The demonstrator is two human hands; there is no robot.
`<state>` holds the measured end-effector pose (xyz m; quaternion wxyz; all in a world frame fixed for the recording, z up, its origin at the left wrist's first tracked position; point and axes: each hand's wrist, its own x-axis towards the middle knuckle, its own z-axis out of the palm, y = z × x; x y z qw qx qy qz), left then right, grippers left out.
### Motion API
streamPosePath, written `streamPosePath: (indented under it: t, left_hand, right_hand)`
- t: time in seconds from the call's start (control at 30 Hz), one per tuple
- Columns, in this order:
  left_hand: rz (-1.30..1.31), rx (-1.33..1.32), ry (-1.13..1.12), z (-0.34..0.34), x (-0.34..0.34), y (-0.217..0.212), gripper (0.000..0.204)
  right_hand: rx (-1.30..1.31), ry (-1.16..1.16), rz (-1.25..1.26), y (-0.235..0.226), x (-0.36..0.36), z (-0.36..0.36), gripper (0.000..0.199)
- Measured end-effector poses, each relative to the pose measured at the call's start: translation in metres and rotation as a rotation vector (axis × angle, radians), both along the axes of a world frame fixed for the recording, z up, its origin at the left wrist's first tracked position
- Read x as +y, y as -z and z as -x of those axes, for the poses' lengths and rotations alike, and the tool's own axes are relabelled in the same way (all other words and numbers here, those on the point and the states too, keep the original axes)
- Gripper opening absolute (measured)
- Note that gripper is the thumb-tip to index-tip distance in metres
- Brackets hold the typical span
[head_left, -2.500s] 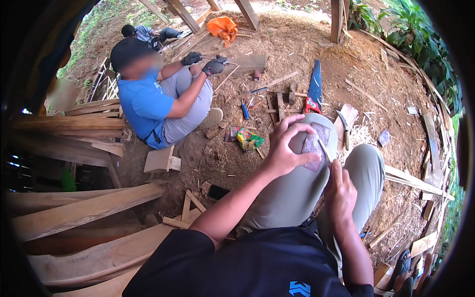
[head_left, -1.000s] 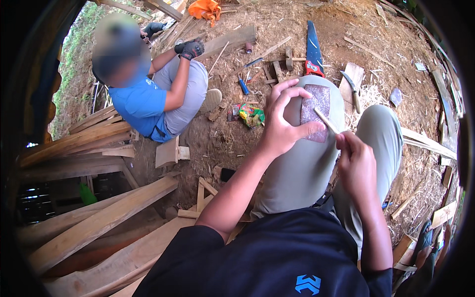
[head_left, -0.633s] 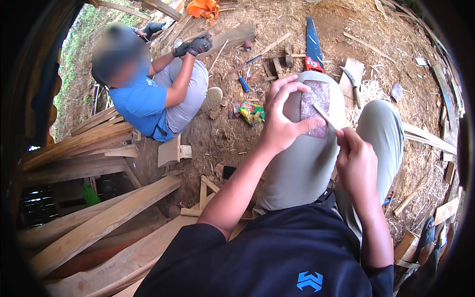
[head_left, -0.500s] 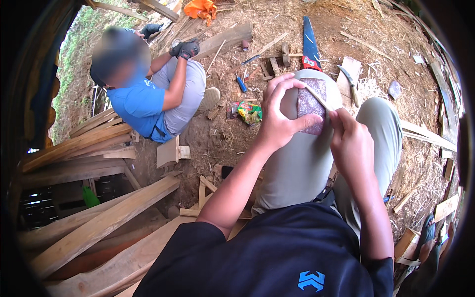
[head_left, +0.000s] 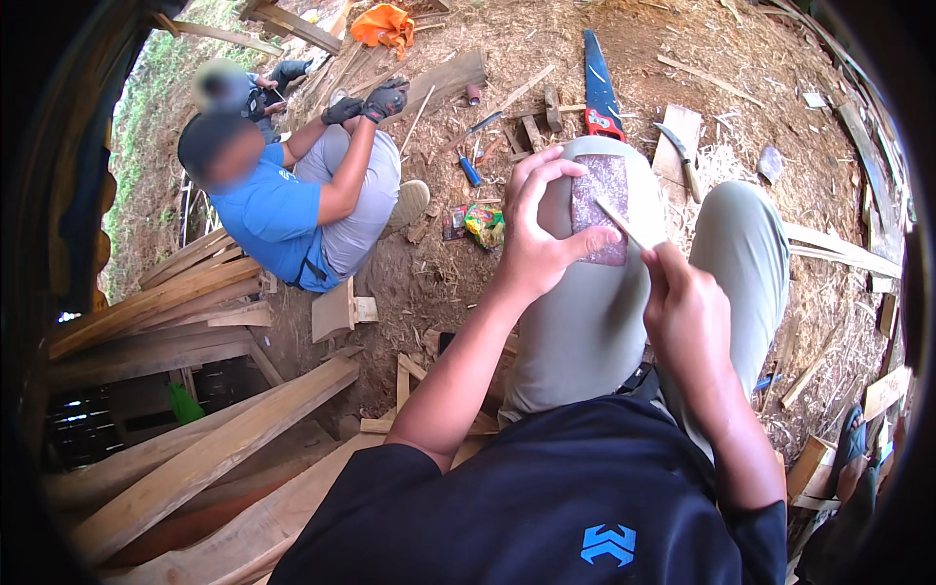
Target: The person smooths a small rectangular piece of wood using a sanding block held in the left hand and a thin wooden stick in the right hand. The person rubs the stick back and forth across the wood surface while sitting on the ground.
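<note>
A worn, speckled reddish-brown sheet of sandpaper [head_left: 602, 183] lies over my left knee. My left hand [head_left: 534, 244] holds its left side, with the thumb across the lower part and the fingers along the upper left edge. Between the thumb and fingers of my right hand [head_left: 688, 314] is a thin, pale wooden stick [head_left: 620, 222]. Its tip points up and left over the middle of the sandpaper; whether it touches cannot be made out. The stick's rear end is hidden in my right hand.
Beyond my knee lie a handsaw [head_left: 603, 88] and a curved knife [head_left: 680, 156] on a board. A blue-handled tool [head_left: 470, 172] rests on the chip-strewn ground. At left, a person in blue [head_left: 273, 210] sits near stacked timber [head_left: 214, 439]; another sits farther back.
The stick's tip has shifted down and left across the sandpaper, and its angle is steeper. The person in blue has raised their gloved hands slightly. My left hand keeps its hold.
</note>
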<state>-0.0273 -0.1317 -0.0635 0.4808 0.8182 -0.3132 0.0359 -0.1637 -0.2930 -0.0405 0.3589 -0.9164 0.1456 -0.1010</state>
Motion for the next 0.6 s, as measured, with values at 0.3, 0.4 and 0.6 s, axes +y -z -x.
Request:
streamPosePath:
  t: [0.3,0.4,0.6]
  left_hand:
    - [0.018,0.014,0.021,-0.003,0.0,0.002,0.07]
    - [0.0,0.019,0.02,0.001,0.002,0.003,0.071]
    - [0.101,0.118,0.036,-0.003,-0.001,0.006,0.07]
  right_hand:
    - [-0.019,0.019,0.055,0.0,-0.001,-0.02,0.018]
    - [-0.054,-0.018,0.055,0.009,-0.003,-0.003,0.015]
    - [-0.024,0.007,0.031,0.005,-0.009,-0.024,0.018]
